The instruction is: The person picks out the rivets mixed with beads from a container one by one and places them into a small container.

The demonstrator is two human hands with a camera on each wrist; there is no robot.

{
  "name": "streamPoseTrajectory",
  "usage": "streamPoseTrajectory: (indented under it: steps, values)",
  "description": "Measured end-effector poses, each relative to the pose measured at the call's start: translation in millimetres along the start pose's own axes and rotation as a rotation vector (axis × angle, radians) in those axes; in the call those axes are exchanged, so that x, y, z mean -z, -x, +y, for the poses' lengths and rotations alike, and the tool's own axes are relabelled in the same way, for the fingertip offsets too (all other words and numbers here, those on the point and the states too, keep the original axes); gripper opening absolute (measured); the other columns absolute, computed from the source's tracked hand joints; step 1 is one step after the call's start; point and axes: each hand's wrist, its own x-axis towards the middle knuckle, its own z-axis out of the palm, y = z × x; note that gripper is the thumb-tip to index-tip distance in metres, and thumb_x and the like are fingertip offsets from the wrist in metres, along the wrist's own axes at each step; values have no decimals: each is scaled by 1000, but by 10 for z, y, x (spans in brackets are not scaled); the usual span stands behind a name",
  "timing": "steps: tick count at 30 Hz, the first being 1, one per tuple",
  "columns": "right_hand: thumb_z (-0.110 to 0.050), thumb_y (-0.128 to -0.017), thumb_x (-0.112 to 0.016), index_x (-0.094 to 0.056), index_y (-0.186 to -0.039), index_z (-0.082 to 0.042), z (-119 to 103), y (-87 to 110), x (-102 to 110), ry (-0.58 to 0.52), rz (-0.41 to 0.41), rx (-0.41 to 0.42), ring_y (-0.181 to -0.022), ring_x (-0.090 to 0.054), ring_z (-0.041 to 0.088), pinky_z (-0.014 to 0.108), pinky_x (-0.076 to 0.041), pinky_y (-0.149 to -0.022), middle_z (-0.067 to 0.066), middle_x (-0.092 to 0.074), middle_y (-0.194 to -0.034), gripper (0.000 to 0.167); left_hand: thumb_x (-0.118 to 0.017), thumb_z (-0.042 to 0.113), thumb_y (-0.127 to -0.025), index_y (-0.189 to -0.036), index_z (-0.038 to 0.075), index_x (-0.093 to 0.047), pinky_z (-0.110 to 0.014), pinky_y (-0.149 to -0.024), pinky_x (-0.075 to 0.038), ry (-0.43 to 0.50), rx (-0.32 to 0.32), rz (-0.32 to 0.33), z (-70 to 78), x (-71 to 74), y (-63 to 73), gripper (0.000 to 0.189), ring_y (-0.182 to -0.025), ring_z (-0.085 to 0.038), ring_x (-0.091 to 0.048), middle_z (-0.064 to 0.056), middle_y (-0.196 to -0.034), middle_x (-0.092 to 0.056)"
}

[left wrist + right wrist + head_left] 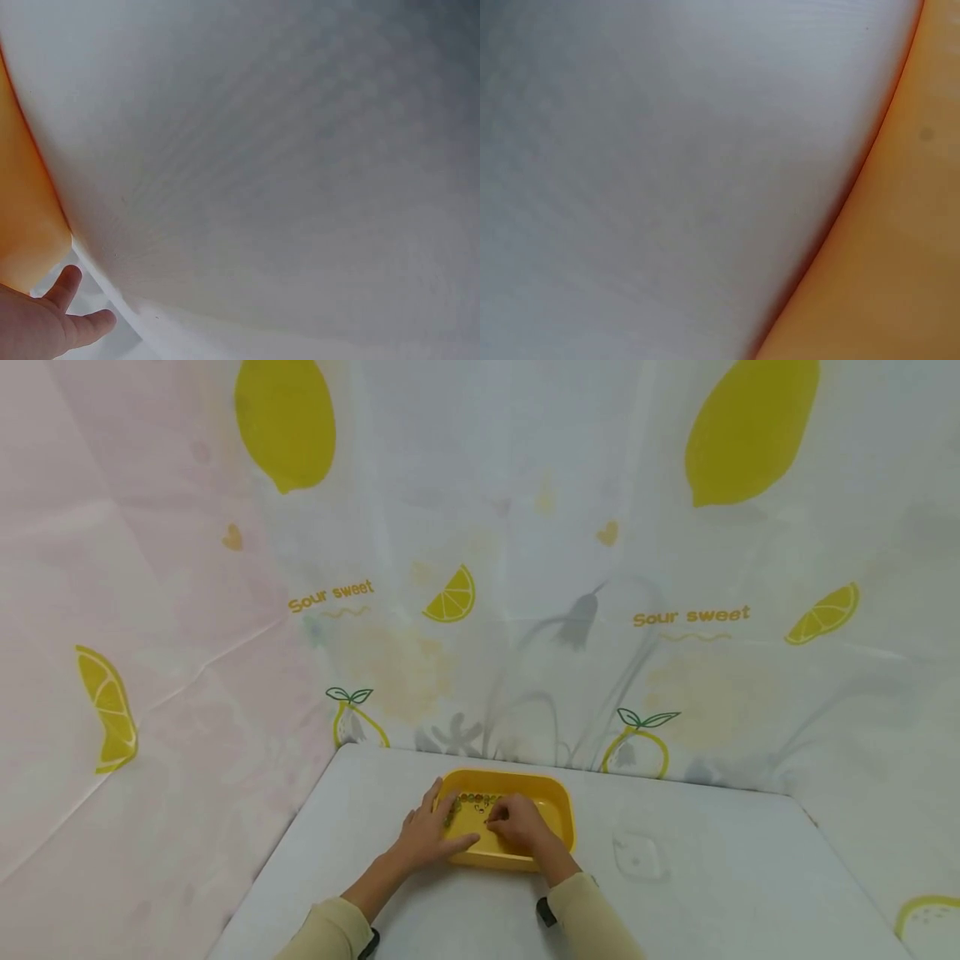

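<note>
A yellow rectangular tray (553,793) stands on the white table. Small round glass-like marbles (471,797) line its far side and its left side, and a few lie nearer the middle. My left hand (426,833) rests at the tray's left rim, fingers spread and thumb reaching over the near side. In the left wrist view, part of that left hand (41,326) shows beside the yellow wall. Inside the tray my right hand (519,822) has its fingers curled, thumb and fingertips pinching what looks like a tiny marble, mostly hidden. The right wrist view shows only tray wall and table.
A clear, rounded square piece (640,857) lies on the white table (720,877) to the right of the tray. Behind the table hangs a lemon-print sheet (525,635), which also runs along the left and right sides.
</note>
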Motion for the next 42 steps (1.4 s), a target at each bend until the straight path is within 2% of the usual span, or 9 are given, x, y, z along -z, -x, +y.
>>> streamPoseTrajectory:
  steps: [9,17,22,28,31,36,42]
  values:
    - [-13,-85,-76,-75,-80,-9,8,-18,-10,19,11,12,-68,-53,7,24,-47,-64,-1,-69,-77,6,-66,66,-82,-155,13,-33,-71,-107,-28,1,7,-2,-3,9,5,97,-140,-43,-38,-21,-163,-17]
    - [-12,-89,-72,-77,-87,-5,-59,49,80,-128,33,-10,-74,-59,13,31,-52,-68,5,-72,-85,9,-65,67,-82,-155,14,-33,-71,-107,-28,-14,8,-13,-13,-7,-4,96,-142,-42,-37,-20,-163,-17]
    - [-11,-89,-73,-76,-93,-2,-136,78,214,-179,37,-67,-74,-61,12,28,-52,-66,6,-73,-88,9,-65,66,-83,-155,12,-33,-71,-108,-26,-19,6,-37,23,12,3,95,-143,-43,-35,-20,-163,-16]
    - [-4,-90,-70,-73,-97,7,-239,67,449,-282,35,12,-72,-67,25,30,-55,-63,15,-73,-87,13,-65,64,-84,-154,14,-34,-71,-109,-25,-6,24,-37,22,44,1,92,-142,-43,-35,-19,-164,-15]
    - [-5,-89,-71,-74,-96,5,-213,89,571,-244,78,-4,-70,-67,22,27,-55,-61,12,-74,-84,12,-65,65,-84,-155,15,-34,-70,-110,-24,-1,34,-46,2,43,3,93,-143,-42,-35,-18,-164,-14]
    - [-8,-88,-73,-75,-93,-2,-108,174,793,-184,143,-105,-69,-63,13,27,-55,-63,5,-73,-84,8,-66,65,-83,-154,15,-34,-70,-110,-24,9,32,-44,-17,25,12,93,-144,-42,-34,-18,-164,-14]
    - [-6,-86,-74,-75,-89,-2,-21,299,1103,-98,173,-117,-70,-64,13,30,-57,-67,7,-73,-83,5,-66,64,-83,-154,14,-34,-70,-109,-25,20,13,-34,6,36,11,92,-143,-42,-34,-18,-164,-14]
